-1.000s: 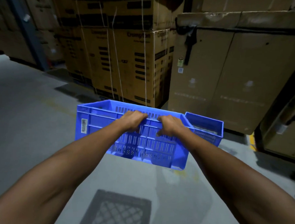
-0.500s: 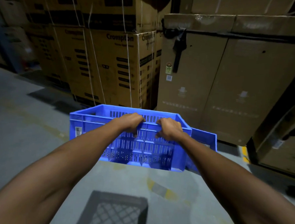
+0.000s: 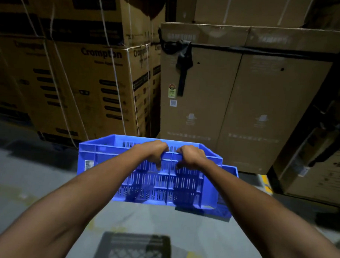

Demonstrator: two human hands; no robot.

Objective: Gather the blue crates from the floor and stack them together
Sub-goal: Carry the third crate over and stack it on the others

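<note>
A blue slotted crate (image 3: 105, 165) hangs in the air in front of me, held by its near long rim. My left hand (image 3: 154, 150) and my right hand (image 3: 191, 156) grip that rim side by side near its middle, fingers curled over the edge. A second blue crate (image 3: 228, 190) sits on the floor behind and to the right of the carried one, mostly hidden by it; only its right end and near corner show.
Tall strapped cardboard boxes (image 3: 101, 83) stand at the left back, and a large plain carton (image 3: 244, 104) rises directly behind the crates. More cartons (image 3: 319, 164) are at the right. A dark grid-patterned shadow (image 3: 134, 248) lies on the grey floor below.
I have carried the held crate forward and to the right. It now overlaps most of the floor crate, and the cartons loom closer.
</note>
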